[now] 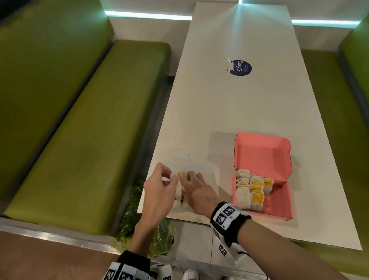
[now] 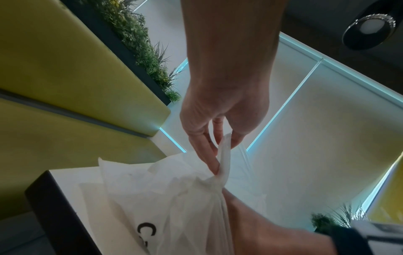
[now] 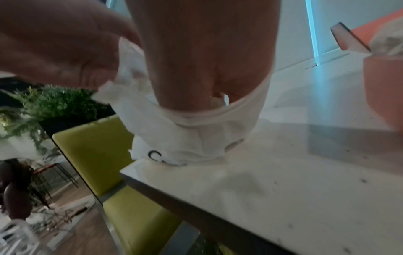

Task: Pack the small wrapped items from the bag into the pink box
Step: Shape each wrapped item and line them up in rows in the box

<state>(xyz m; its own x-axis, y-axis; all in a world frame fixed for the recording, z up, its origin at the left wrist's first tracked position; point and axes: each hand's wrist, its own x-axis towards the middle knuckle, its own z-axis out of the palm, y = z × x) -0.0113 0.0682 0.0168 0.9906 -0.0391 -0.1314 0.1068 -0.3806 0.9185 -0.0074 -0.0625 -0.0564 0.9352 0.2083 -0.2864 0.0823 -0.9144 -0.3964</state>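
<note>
A thin white plastic bag [image 1: 181, 197] [image 2: 174, 198] [image 3: 185, 138] lies at the table's near left corner. My left hand [image 1: 169, 178] [image 2: 220, 139] pinches the bag's rim and holds the mouth up. My right hand [image 1: 194, 183] [image 3: 207, 60] reaches down into the bag, its fingers hidden by the plastic. A wrapped item with a yellow label [image 1: 179, 174] shows at the mouth between both hands. To the right, the pink box [image 1: 281, 199] stands open with its lid [image 1: 262, 151] raised, holding several pale wrapped items [image 1: 254, 189] in its left half.
The long white table [image 1: 245, 106] carries a dark round sticker [image 1: 241, 68] farther back. Green bench seats [image 1: 82, 144] flank it on both sides. A green plastic bag [image 1: 130, 216] lies below the table's left edge. The bag sits close to the table's corner.
</note>
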